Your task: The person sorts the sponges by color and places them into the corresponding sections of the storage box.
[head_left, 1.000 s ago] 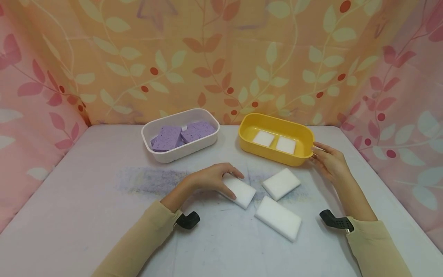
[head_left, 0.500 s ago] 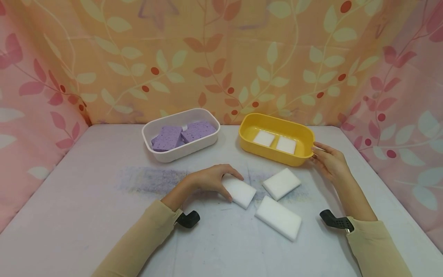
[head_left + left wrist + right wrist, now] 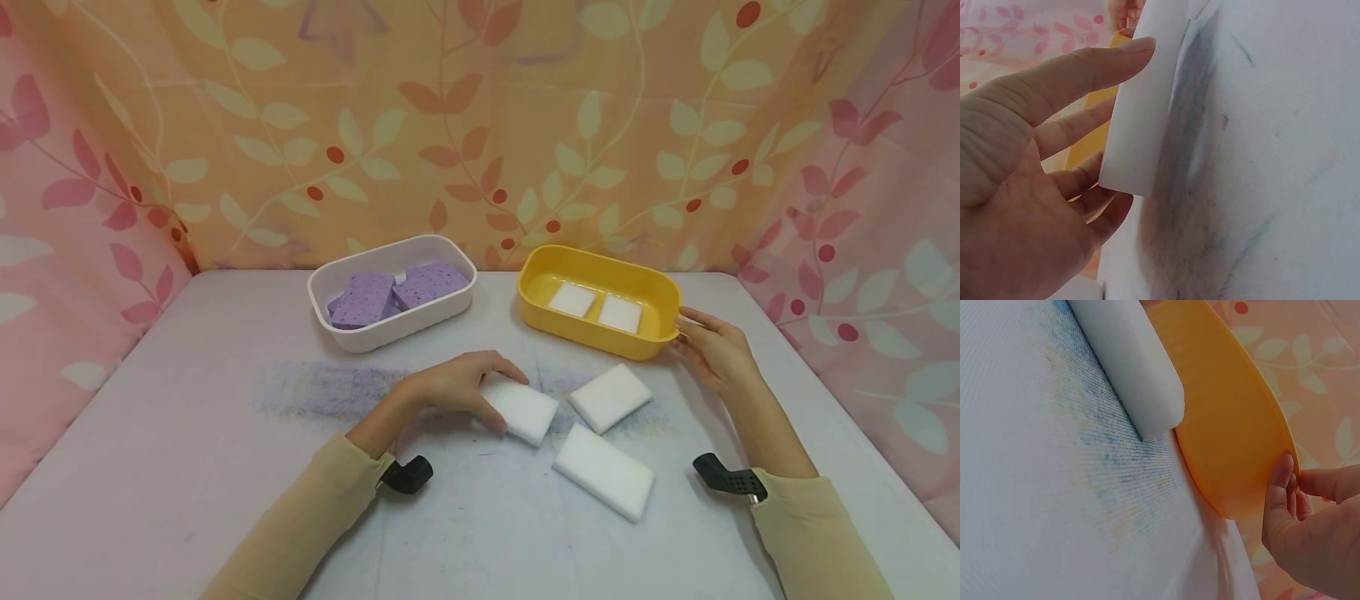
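Observation:
My left hand (image 3: 453,385) pinches a white melamine sponge (image 3: 527,410) between thumb and fingers at its left end. In the left wrist view the thumb lies along the near side of that sponge (image 3: 1142,119), which seems tipped slightly off the table. My right hand (image 3: 716,354) holds the right end of a yellow tray (image 3: 592,335), fingers at the rim. Two white sponges (image 3: 620,314) lie flat inside this tray. On the table, right of the held sponge, rest two more white sponges: one farther back (image 3: 611,398), one nearer (image 3: 603,473).
A white tray (image 3: 405,332) with several purple sponges (image 3: 363,300) stands at the back left. The light tablecloth (image 3: 225,467) bears smudged purple stains. Floral curtains (image 3: 480,125) enclose the back and sides.
The left thumb has shifted along the sponge's near edge, and the sponge has risen and turned slightly. My right hand and the yellow tray have stayed put.

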### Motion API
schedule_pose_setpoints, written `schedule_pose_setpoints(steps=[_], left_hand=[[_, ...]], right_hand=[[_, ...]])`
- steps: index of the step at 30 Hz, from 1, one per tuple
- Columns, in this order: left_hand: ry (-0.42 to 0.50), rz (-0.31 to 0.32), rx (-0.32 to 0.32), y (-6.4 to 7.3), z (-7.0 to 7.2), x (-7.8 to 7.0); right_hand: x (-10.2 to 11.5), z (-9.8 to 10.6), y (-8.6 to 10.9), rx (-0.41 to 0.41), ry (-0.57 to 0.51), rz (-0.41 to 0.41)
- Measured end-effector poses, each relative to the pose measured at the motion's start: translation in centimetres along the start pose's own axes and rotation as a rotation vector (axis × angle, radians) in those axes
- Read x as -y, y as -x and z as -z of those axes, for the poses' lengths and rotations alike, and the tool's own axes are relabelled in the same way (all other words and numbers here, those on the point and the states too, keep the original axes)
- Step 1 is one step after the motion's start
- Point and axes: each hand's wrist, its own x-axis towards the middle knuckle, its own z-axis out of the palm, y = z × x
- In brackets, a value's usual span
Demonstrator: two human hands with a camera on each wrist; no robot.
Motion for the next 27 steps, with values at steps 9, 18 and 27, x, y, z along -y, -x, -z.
schedule_pose_setpoints(steps=[9, 18, 27], left_hand=[[-0.011, -0.039, -0.027, 0.4, 0.2, -0.7], [-0.059, -0.066, -0.043, 0.1, 0.3, -1.2], [-0.092, -0.090, -0.080, -0.5, 0.7, -1.9]], right_hand=[[0.1, -0.1, -0.1, -0.016, 0.022, -0.017], [0.0, 0.1, 0.1, 0.000, -0.001, 0.009], [-0.1, 0.0, 0.1, 0.001, 0.007, 0.028]])
